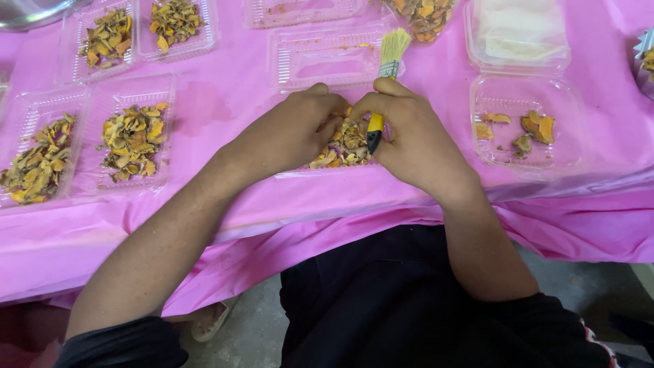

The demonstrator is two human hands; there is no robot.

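The grip of the right hand (415,140) is closed around a small brush (385,82), its yellow-and-black handle pinned under the fingers and its pale bristles pointing away from the person, seemingly parked there so both hands can work. The left hand (296,133) pinches narrowly at dried yellow-orange pieces (340,146) heaped in a clear plastic tray (327,54) on the pink-covered counter (231,95), the two hands meeting over the heap; what the left fingers hold I cannot tell. Left of this tray lie two filled trays (129,140), with two more beyond them. Right of it sits a nearly empty tray (524,123) with a few pieces. The hands hide most of the heap.
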